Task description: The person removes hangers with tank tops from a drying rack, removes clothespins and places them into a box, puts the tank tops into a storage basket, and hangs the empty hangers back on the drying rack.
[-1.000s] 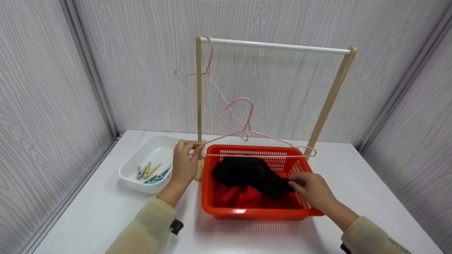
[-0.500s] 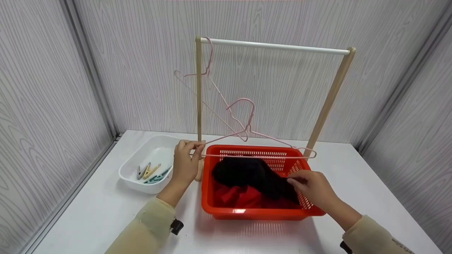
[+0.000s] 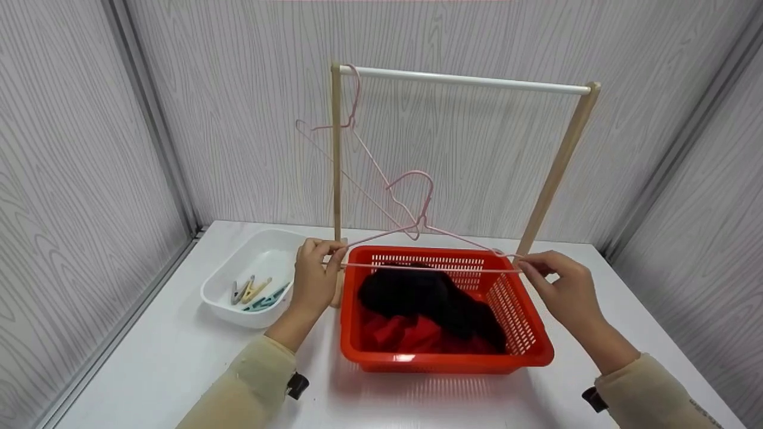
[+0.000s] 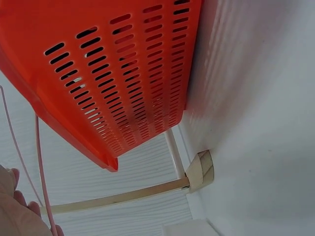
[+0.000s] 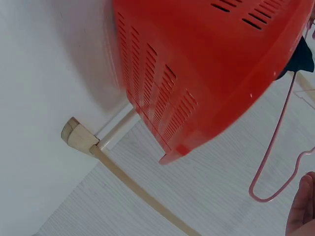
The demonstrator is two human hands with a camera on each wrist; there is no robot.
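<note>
In the head view my left hand (image 3: 316, 274) pinches the left end of a pink wire clothes hanger (image 3: 429, 269) above the basket. My right hand (image 3: 566, 289) is at the hanger's other end, thumb and finger close to the wire. The right wrist view shows the hanger's looped end (image 5: 258, 194) near that hand (image 5: 301, 206) with a small gap, so a grip cannot be made out. Below, a black garment (image 3: 411, 292) and red cloth (image 3: 405, 333) lie in the red plastic basket (image 3: 441, 358).
A rack with a white rail (image 3: 465, 77) and wooden posts (image 3: 554, 173) stands behind the basket. From its left end hangs another pink hanger (image 3: 356, 98). At left, a white tub (image 3: 229, 313) holds several clothes pegs (image 3: 255, 290).
My right hand has let go of the black garment and moved up and right to the hanger's right end. The garment now lies spread in the basket. My left hand has hardly moved.
</note>
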